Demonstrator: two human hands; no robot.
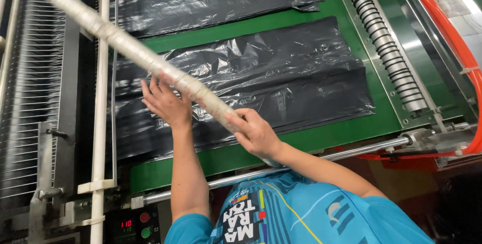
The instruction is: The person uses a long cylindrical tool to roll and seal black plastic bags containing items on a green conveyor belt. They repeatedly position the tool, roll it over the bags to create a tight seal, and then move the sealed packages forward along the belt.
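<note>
Black plastic bags under two hands on a green conveyor belt.
Black bag stack lies flat on the green belt, its long axis running left to right across the view. Left hand rests open on the stack, fingers spread and pointing up-left. Right hand is curled shut around a tape-wrapped white pole, which slants from upper left down to that hand.
</note>
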